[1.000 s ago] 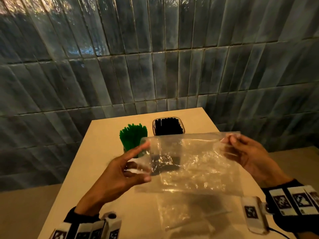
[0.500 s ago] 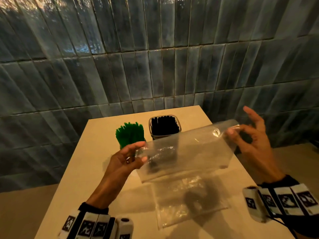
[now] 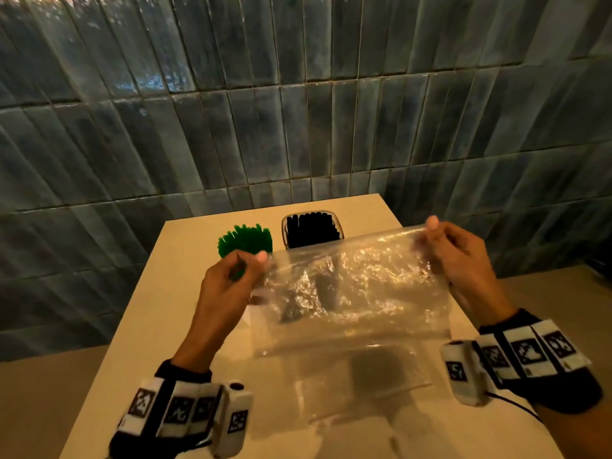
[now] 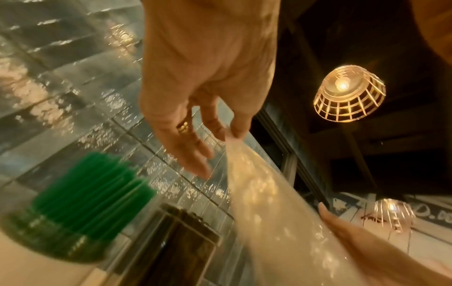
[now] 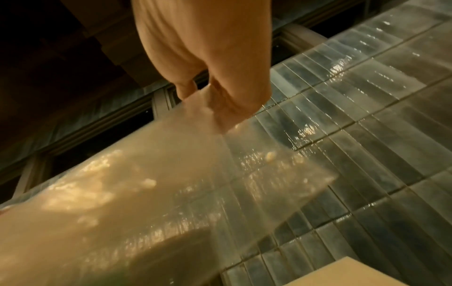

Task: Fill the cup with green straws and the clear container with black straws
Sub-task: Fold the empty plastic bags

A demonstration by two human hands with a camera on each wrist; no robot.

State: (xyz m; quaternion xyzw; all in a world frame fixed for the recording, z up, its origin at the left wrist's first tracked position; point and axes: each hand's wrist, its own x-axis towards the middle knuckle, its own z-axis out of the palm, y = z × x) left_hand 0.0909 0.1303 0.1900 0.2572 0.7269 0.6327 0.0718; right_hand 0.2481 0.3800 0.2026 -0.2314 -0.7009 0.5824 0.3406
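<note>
Green straws [image 3: 245, 240] stand upright in a cup [image 4: 49, 243] at the far left of the table. Beside them on the right, black straws [image 3: 312, 230] fill the clear container [image 3: 283, 232]. Over the table's middle I hold an empty clear plastic bag [image 3: 354, 293] stretched flat. My left hand [image 3: 231, 279] pinches its upper left corner, and my right hand [image 3: 453, 256] pinches its upper right corner. In the left wrist view my left hand's thumb and forefinger [image 4: 238, 131] pinch the bag [image 4: 281, 222]. The right wrist view shows my right hand's fingers [image 5: 220, 104] pinching the bag [image 5: 146, 193].
A second empty plastic bag [image 3: 361, 382] lies flat on the beige table [image 3: 159, 326] below the held one. A grey-blue tiled wall [image 3: 298, 111] rises behind the table. The table's right edge runs under my right wrist. Hanging lamps [image 4: 349, 92] show in the left wrist view.
Both hands have shifted along the bag and now pinch its top corners, pulling it taut and more level. The right hand's fingers, spread half a second ago, have closed on the bag.
</note>
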